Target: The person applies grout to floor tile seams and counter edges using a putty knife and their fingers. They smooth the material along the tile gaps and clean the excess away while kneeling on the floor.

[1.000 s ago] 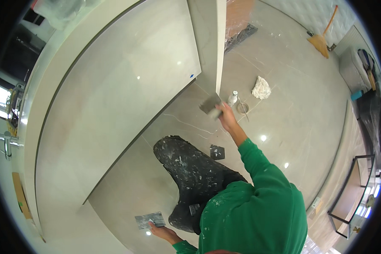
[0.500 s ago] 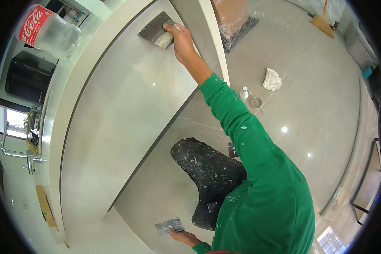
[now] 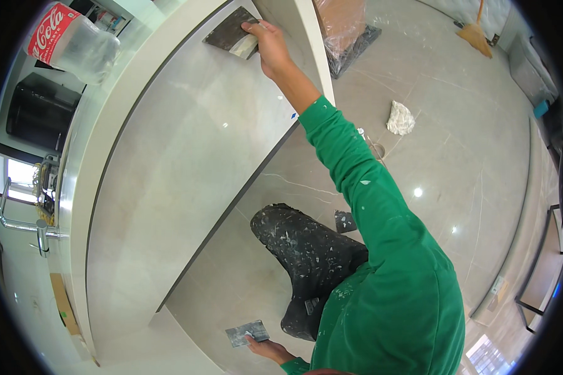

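"Firstly, what is the right hand (image 3: pixel 271 49) holding?"

"It is gripping a wide dark scraper (image 3: pixel 225 30) near the upper end of the pale panel (image 3: pixel 169 169). One digit is pressing on the blade; the other fingers are closing round the handle, partly hidden. I am not managing to tell whether the whole edge is touching the panel."

"And the left hand (image 3: pixel 268 350)?"

"That one is pinching a grey, smeared plate (image 3: pixel 246 332) beside the bent knee (image 3: pixel 278 219), well apart from the scraper. The thumb is showing on top; any fingers underneath are hiding, so their closeness is escaping me."

"What else is being obscured?"

"The green sleeve (image 3: pixel 381 194) is covering part of a tape ring (image 3: pixel 381 150) and the edge of a dark square blade (image 3: pixel 343 221) lying on the floor (image 3: pixel 450 156). Beyond, a white lump (image 3: pixel 400 119) is lying uncovered, its material unclear. The view is cutting off the broom (image 3: pixel 474 39) handle and the wrapped box (image 3: pixel 341 22)."
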`<state>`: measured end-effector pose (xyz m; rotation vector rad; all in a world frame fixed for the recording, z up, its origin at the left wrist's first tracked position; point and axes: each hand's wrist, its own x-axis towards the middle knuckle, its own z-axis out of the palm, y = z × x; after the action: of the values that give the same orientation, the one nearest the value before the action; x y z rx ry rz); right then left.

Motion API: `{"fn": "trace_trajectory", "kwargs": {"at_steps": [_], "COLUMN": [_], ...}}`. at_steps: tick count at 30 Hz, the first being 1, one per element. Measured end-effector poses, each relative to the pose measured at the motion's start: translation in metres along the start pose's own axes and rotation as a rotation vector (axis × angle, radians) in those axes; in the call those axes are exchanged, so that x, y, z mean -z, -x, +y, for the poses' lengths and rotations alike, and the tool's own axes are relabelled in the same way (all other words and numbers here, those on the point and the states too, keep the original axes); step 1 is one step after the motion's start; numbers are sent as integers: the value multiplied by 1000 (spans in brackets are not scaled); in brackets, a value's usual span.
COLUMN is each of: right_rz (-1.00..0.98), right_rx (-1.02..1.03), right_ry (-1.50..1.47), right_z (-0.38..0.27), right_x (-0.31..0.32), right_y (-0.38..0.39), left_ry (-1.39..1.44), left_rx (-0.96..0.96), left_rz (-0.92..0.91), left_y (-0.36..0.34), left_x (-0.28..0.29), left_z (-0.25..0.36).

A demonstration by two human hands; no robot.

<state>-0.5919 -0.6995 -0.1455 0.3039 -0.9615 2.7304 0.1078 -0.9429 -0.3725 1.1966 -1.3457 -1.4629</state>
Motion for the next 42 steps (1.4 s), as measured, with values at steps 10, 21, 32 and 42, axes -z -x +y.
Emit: {"fn": "trace_trajectory", "kwargs": {"at_steps": [10, 21, 32, 42], "right_rz": [-24, -60, -39, 3], "right_rx": [62, 43, 49, 24], "right_ry": [-49, 49, -13, 15], "right_z": [-6, -13, -9, -4], "right_x": [-5, -9, -10, -10], "right_y": [-6, -6, -8, -5], "left_ry": [6, 6, 12, -2], "left_rx": [-4, -5, -4, 15], "left_rz": [13, 28, 31, 35], "left_y": [0, 4, 4, 3], "left_x": [11, -2, -2, 7], "left_z": [-9, -3, -6, -12]}}
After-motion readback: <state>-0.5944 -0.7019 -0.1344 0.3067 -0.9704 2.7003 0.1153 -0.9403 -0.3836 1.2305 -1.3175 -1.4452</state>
